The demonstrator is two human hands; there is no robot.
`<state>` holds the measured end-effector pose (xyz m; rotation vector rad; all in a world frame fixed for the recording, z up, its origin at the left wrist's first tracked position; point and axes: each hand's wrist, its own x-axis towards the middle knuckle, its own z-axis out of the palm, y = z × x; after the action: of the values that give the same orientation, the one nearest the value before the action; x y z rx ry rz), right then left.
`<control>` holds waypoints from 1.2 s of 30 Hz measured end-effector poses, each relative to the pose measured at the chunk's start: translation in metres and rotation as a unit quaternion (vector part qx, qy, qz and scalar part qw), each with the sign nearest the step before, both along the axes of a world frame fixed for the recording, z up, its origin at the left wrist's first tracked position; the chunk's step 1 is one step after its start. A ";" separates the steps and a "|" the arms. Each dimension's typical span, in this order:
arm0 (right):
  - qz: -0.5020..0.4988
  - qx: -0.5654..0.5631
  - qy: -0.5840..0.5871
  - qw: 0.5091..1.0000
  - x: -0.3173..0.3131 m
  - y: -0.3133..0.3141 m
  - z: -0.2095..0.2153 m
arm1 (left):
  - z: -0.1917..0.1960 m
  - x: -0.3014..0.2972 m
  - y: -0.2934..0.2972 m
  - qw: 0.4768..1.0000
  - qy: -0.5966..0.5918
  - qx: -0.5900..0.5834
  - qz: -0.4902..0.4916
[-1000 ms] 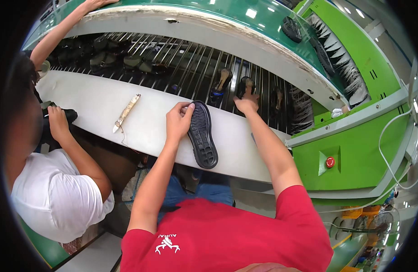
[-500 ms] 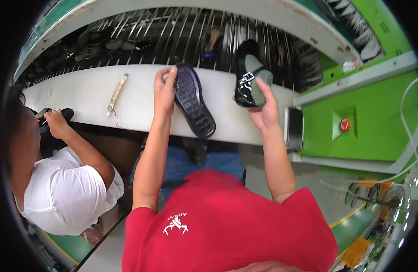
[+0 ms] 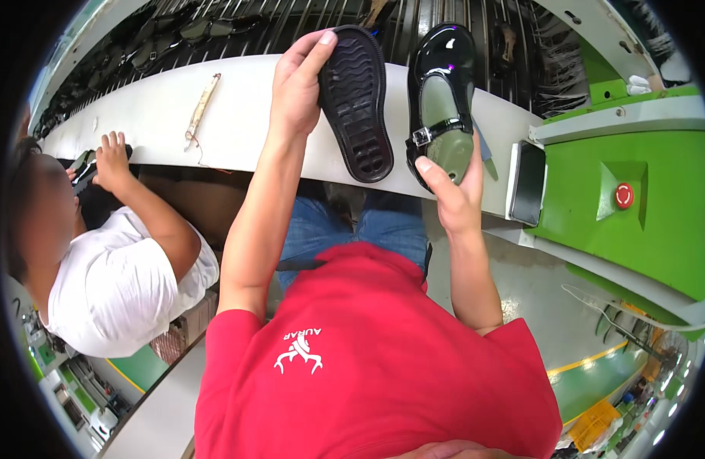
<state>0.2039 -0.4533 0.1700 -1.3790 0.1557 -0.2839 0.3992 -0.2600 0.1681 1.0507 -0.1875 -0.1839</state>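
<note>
My left hand (image 3: 297, 86) grips a black rubber shoe sole (image 3: 357, 103), tread side up, lifted over the white work ledge (image 3: 150, 115). Beside it, my right hand (image 3: 453, 193) holds a glossy black buckle-strap shoe (image 3: 441, 96) by its heel end, opening facing up. Sole and shoe are side by side, a small gap between them. My red shirt fills the lower middle.
A co-worker in a white shirt (image 3: 115, 283) sits at my left, one hand (image 3: 111, 157) on a dark item at the ledge. A tan brush-like tool (image 3: 200, 107) lies on the ledge. Behind runs a conveyor rack (image 3: 215, 23) with shoes. A green machine with a red button (image 3: 624, 195) stands right.
My right hand has brought the black shoe from the conveyor rack down next to the sole. My left hand has lifted the sole off the ledge and turned it upright.
</note>
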 end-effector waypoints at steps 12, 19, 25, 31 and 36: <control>0.063 -0.075 -0.031 0.995 -0.032 0.020 0.014 | 0.026 -0.023 0.000 0.997 -0.054 0.019 -0.053; 0.081 -0.018 -0.026 0.996 -0.051 0.043 0.014 | 0.042 -0.045 0.007 0.986 -0.120 0.084 -0.074; 0.016 0.004 -0.006 1.000 -0.042 0.053 0.011 | 0.036 -0.030 0.012 0.993 -0.069 0.045 -0.080; 0.004 -0.009 -0.004 1.000 -0.035 0.051 0.012 | -0.003 0.011 0.031 0.976 -0.057 -0.058 -0.202; 0.050 -0.052 -0.036 0.997 -0.039 0.058 0.011 | 0.035 -0.037 0.015 0.987 -0.145 0.011 -0.061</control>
<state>0.1645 -0.3952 0.1810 -1.4737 0.0125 -0.2605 0.3620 -0.2454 0.2033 1.0866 -0.5148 -0.1428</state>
